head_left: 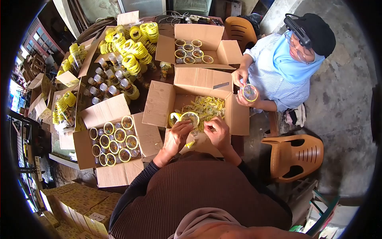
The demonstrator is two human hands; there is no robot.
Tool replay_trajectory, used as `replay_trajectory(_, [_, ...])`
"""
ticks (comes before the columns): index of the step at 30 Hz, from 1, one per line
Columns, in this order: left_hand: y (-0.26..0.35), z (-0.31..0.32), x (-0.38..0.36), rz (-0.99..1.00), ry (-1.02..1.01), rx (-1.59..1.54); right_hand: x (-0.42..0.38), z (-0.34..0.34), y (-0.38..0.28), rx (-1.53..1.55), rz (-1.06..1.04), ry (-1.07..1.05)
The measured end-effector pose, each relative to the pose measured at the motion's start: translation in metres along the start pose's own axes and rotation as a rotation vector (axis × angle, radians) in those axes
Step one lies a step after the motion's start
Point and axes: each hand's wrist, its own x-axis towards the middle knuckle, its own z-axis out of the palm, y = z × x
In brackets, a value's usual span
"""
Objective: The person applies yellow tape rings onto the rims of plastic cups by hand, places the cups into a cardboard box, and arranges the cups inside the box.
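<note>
My left hand (178, 138) is closed on a clear round container with a yellow rim (190, 118), above the near edge of an open cardboard box (195, 81). My right hand (217, 133) is just right of it, fingers curled and pinched together; what they hold, if anything, I cannot make out. Inside the box lies a pile of yellow and clear plastic strips (207, 106). Another yellow-rimmed piece (174, 118) shows left of the held container, partly covered. A yellow scrap (190, 144) lies on the near flap between my wrists.
Open boxes with yellow-rimmed containers stand at left (104, 141) and at the back (188, 51). Stacked yellow-lidded containers (127, 46) crowd the back left. At right, a person (284, 71) holds a similar container (250, 93). An orange chair (294, 158) stands right.
</note>
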Motion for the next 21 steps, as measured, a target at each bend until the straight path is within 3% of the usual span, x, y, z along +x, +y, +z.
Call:
replay_trajectory(10, [0.005, 0.008, -0.006, 0.066, -0.028, -0.100, -0.006, 0.015, 0.015, -0.102, 0.026, -0.028])
replay_trajectory(16, [-0.004, 0.005, -0.007, 0.033, 0.031, -0.061, -0.011, 0.006, 0.008, 0.091, 0.199, 0.073])
replay_trajectory(21, [-0.001, 0.010, -0.010, -0.008, 0.031, -0.095, -0.016, 0.003, -0.010, 0.000, 0.002, 0.058])
